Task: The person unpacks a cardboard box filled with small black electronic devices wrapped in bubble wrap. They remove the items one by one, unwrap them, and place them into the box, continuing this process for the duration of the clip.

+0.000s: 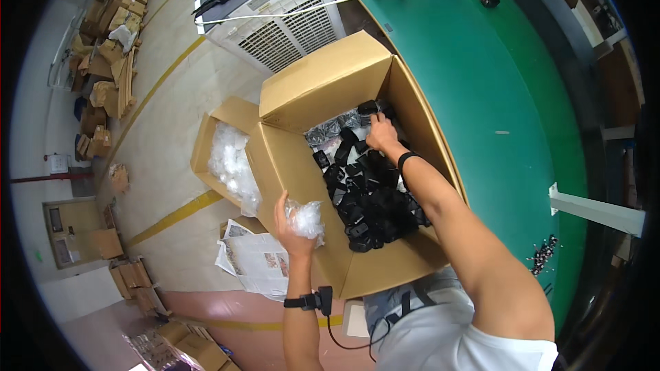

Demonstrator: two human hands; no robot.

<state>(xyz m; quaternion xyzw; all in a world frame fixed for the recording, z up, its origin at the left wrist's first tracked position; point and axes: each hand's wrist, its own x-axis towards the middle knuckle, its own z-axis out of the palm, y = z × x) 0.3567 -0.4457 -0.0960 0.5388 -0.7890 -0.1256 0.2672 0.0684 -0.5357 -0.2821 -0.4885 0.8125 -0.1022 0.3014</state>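
A green table (481,82) runs along the right. Against its left edge stands a large cardboard box (323,82), open and full of small black parts (368,199). The right hand (380,132) reaches into the far end, fingers closing on a black part. The left hand (290,223), at the box's near-left wall, grips crumpled clear plastic wrap (306,218)

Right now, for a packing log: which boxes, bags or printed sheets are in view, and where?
Large brown carton: centre, open, holding black parts.
Smaller brown box: left of it, holding clear bags.
Crumpled clear bag: in left hand.
Printed sheets: on the floor below.
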